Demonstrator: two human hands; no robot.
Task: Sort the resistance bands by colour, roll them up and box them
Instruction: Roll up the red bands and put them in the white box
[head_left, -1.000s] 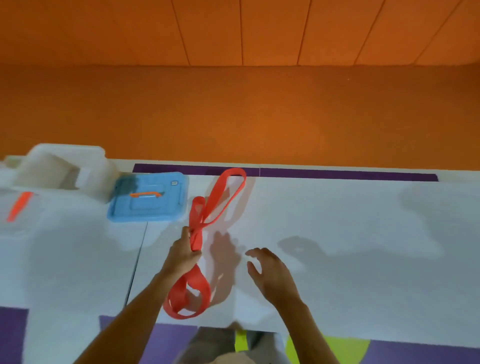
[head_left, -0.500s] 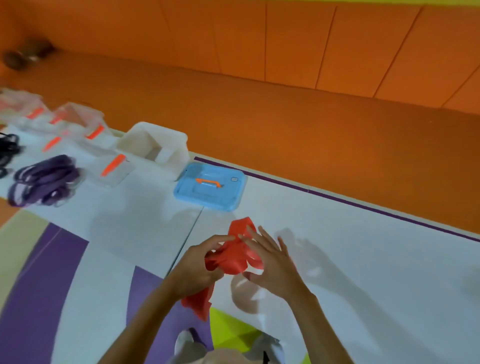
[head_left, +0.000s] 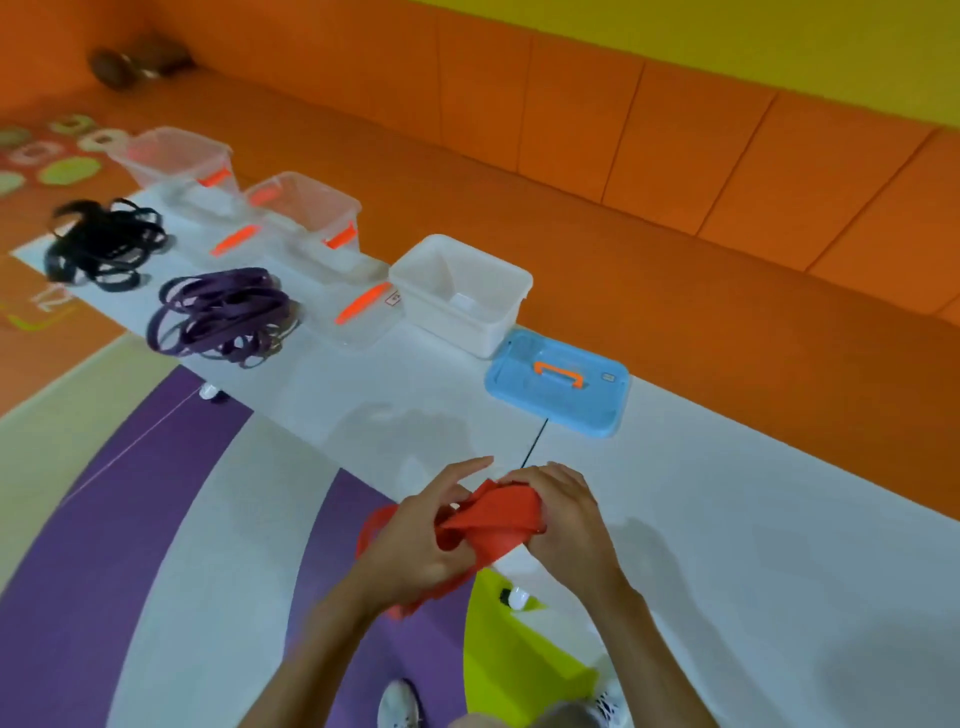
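Together, left hand (head_left: 415, 545) and right hand (head_left: 571, 525) grip the crumpled, flat red rubber band (head_left: 493, 519).

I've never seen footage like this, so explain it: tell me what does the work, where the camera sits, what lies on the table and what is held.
No machine here: a person works with two bare hands. All the pictures come from one camera worn on the head, looking forward and down. The left hand and right hand both grip a bunched red band at the near edge of the white table. Farther along lie purple bands, black bands, an open white box, a blue lid beside it, and clear boxes with orange clips.
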